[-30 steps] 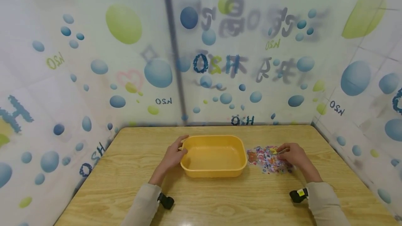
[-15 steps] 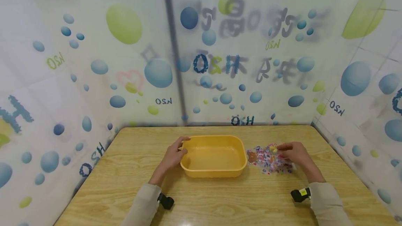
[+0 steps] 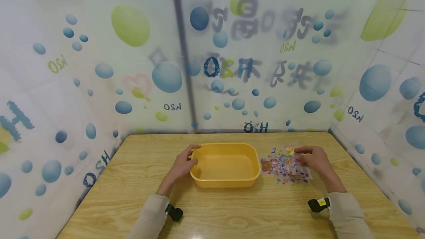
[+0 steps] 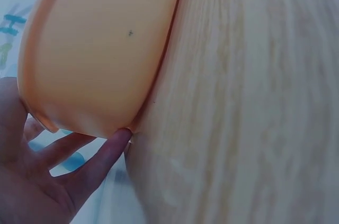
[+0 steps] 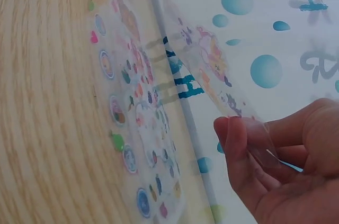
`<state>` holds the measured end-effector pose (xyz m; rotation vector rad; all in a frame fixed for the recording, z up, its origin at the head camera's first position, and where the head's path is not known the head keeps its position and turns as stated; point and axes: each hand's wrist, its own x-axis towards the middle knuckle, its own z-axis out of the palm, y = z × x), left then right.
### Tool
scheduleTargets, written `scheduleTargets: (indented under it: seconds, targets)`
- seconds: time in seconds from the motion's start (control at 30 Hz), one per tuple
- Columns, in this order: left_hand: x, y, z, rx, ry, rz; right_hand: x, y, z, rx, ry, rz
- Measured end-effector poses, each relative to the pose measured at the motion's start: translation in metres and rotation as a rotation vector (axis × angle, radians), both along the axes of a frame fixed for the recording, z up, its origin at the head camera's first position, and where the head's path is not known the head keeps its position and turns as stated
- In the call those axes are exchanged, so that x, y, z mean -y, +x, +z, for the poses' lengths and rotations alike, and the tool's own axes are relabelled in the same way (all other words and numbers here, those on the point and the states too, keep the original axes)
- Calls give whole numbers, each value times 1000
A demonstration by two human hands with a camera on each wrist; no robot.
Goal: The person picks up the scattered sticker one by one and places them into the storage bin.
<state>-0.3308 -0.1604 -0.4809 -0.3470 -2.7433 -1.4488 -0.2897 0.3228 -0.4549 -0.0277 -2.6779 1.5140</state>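
Observation:
A yellow plastic basin (image 3: 225, 183) stands on the table. My left hand (image 3: 182, 162) holds its left end, thumb over the rim; in the left wrist view fingers (image 4: 100, 163) reach against the basin's wall (image 4: 100, 60). To the right of the basin lie clear sticker sheets (image 3: 282, 168) with small colourful cartoon prints. My right hand (image 3: 316, 158) pinches one clear sticker sheet (image 5: 209, 57) between thumb and fingers. That sheet is raised and tilted above the others (image 5: 140, 113). How many sheets lie below I cannot tell.
The wood-grain table (image 3: 232, 213) ends at a back edge against a white curtain (image 3: 282, 95) printed with blue and green dots. Similar panels stand at left and right. Black cameras (image 3: 174, 212) sit at both wrists.
The right hand has moved slightly up and right, lifting one sticker sheet away from those on the table. The left hand and the basin have stayed in place.

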Motion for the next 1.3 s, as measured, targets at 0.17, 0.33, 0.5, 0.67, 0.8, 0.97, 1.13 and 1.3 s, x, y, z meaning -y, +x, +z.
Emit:
scheduleTargets:
  seconds: [0.17, 0.33, 0.5, 0.67, 0.8, 0.97, 1.13, 1.3]
  targets:
    - [0, -1, 0, 2, -4, 4, -1, 0, 3, -18, 7, -6]
    - [0, -2, 0, -1, 3, 6, 0, 0, 8, -34, 13, -24]
    - [1, 0, 0, 4, 32, -4, 2, 2, 15, -30, 3, -22]
    - [0, 1, -1, 7, 51, -5, 5, 4, 20, -33, -24, -14]
    - [1, 1, -1, -2, 42, -10, 6, 5, 22, -45, -32, -18]
    - [1, 2, -2, -14, 20, -14, 9, 6, 25, -56, -47, -18]
    - [0, 3, -2, -7, 22, -2, 11, 7, 28, -73, -59, -16]
    - [-1, 2, -3, -5, 16, 6, 12, 6, 29, -112, -53, -6]
